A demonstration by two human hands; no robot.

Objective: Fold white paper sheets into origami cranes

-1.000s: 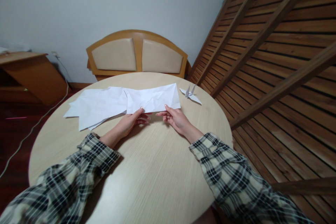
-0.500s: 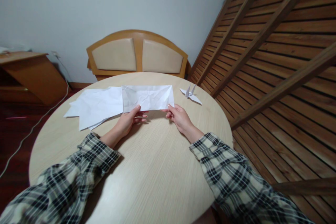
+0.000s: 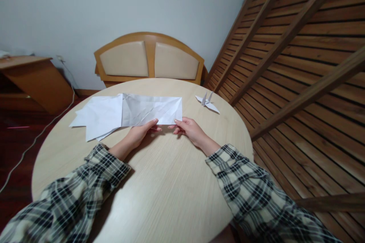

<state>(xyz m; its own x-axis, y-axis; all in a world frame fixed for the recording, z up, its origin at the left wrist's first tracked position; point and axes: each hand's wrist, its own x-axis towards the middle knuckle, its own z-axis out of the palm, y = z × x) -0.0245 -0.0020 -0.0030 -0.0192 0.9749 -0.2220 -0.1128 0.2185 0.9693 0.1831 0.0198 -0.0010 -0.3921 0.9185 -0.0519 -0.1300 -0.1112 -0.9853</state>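
Note:
A creased white sheet of paper (image 3: pixel 151 109), folded into a long strip, is held along its near edge by both hands. My left hand (image 3: pixel 141 133) pinches that edge right of its middle, thumb on top and fingers beneath. At the near right corner, my right hand (image 3: pixel 189 130) grips the strip between thumb and fingers. The strip's left end overlaps a loose pile of white paper sheets (image 3: pixel 99 115). A folded white paper crane (image 3: pixel 207 103) stands beyond my right hand, apart from it.
All the paper is on a round, pale wooden table (image 3: pixel 159 182). Past its far edge stands a padded wooden headboard (image 3: pixel 151 38) against the wall. A slatted wooden frame (image 3: pixel 299 76) leans along the right side. A desk (image 3: pixel 37 83) and a white cable (image 3: pixel 34 142) are at the left.
The folded paper strip has shifted left and slightly toward me, covering more of the pile. My right hand has moved left with it, and my left hand now grips nearer the right hand.

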